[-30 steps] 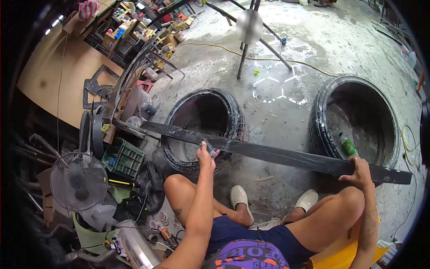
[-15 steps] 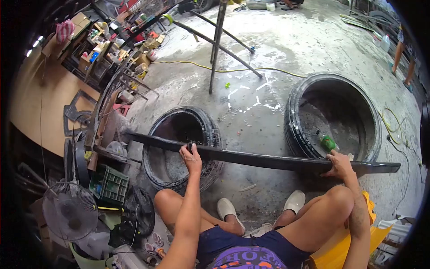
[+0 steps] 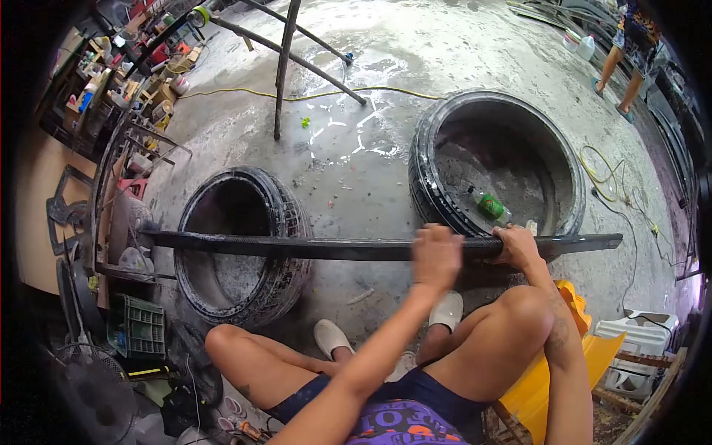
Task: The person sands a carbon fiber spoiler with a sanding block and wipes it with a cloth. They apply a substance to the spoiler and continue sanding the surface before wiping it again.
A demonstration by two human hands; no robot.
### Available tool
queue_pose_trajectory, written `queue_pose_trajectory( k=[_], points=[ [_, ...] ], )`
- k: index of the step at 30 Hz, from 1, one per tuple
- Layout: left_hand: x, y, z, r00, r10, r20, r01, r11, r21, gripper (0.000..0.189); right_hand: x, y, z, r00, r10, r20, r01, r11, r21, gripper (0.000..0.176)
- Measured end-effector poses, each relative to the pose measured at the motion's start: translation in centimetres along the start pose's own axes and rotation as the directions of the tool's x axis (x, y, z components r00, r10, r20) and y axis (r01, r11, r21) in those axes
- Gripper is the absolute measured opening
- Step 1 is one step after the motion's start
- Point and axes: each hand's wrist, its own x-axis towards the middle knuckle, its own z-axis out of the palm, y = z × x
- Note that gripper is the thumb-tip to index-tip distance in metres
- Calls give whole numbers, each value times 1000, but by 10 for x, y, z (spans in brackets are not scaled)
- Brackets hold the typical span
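Note:
A long, glossy black strip (image 3: 348, 249), like a car trim panel, lies across two tires in front of my knees. My right hand (image 3: 517, 247) grips it near its right end, thumb and fingers at its edges. My left hand (image 3: 436, 259), smeared by motion, is closed over the strip just left of my right hand; whatever its fingers hold is hidden. Under the strip's left part stands the smaller tire (image 3: 285, 215). The larger tire (image 3: 426, 178) supports the right part, with a green-labelled bottle (image 3: 489, 205) lying inside it.
Wooden poles (image 3: 285, 67) stand ahead, and a yellow hose (image 3: 297, 96) crosses the floor. At left are a cluttered shelf (image 3: 96, 96), a green crate (image 3: 141, 330) and a fan (image 3: 93, 389). A yellow panel (image 3: 567, 386) is beside my right leg. Another person (image 3: 630, 55) stands far right.
My left hand has slid right along the strip, from above the smaller tire to beside my right hand. The right hand keeps its hold. The view has turned right.

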Motion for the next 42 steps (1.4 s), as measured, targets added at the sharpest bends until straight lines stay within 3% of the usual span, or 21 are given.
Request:
queue_pose_trajectory(
  k=[3,8,9,12,13,14,16,17,20,21,23,24,26,28,29,30,33,35,38,39,42],
  points=[
    [6,28,7,983,50,178,-26,990,-137,29,0,-2,-3,1000,3,17,-3,999,-33,59],
    [3,-147,-62,930,-361,-71,367,921,130,28,0,-4,0,999,19,27,-18,1000,-10,58],
    [0,-174,-68,938,-288,-190,335,893,299,27,-1,-2,1,1000,26,3,-26,1000,-4,58],
    [4,-117,-46,949,-315,-20,314,931,187,26,0,3,5,1000,-9,-30,10,1000,19,58],
    [-3,-81,-5,978,132,-163,-48,897,439,27,1,5,6,1000,-10,-29,11,1000,21,58],
    [15,-9,-11,995,-66,79,51,984,172,27,0,7,9,999,-17,-33,17,1000,-12,57],
    [24,59,24,967,62,246,-49,997,-58,24,0,7,8,999,-25,-43,24,999,-39,57],
    [24,71,33,993,98,62,-92,991,-92,24,0,7,6,1000,-2,-5,2,999,-41,57],
    [17,-7,-4,979,43,197,-52,998,37,32,0,-9,-11,999,34,18,-34,999,-5,58],
    [-5,-69,4,991,129,25,-131,941,313,41,-1,-9,-10,999,41,20,-41,999,2,57],
    [-11,-184,-35,973,-25,-231,111,922,370,34,-3,-5,-2,998,51,22,-51,999,5,58],
    [-1,-214,-73,938,-305,-164,346,848,401,35,-1,-4,-1,999,50,10,-50,999,3,59],
    [-6,-230,-74,942,-247,-228,326,834,444,30,0,-3,-2,999,46,6,-46,999,6,59],
    [-1,-149,-42,998,-35,-51,55,875,482,26,1,-3,0,999,45,10,-45,999,4,60],
    [-1,-102,-5,918,272,-291,-124,890,439,26,-1,-3,0,999,37,-23,-36,999,28,60],
    [10,-28,2,1000,6,7,-7,987,159,26,-1,-5,-2,999,47,-11,-48,999,-6,59],
    [18,64,32,994,60,89,-51,994,-98,21,-2,2,6,994,-30,-104,30,1000,1,56],
    [19,14,6,982,63,178,-36,988,-152,24,-3,-1,3,998,16,-62,-16,1000,-4,56],
    [-2,-175,-37,980,148,-131,-83,910,405,24,-3,-4,1,998,7,-66,-8,1000,-7,57],
    [-5,-228,-71,971,-151,-184,218,878,426,23,-2,-7,0,997,16,-71,-16,1000,-4,57],
    [6,-287,-137,890,-333,-313,446,779,440,24,0,-8,-3,997,31,-69,-31,999,12,57]
  ],
)
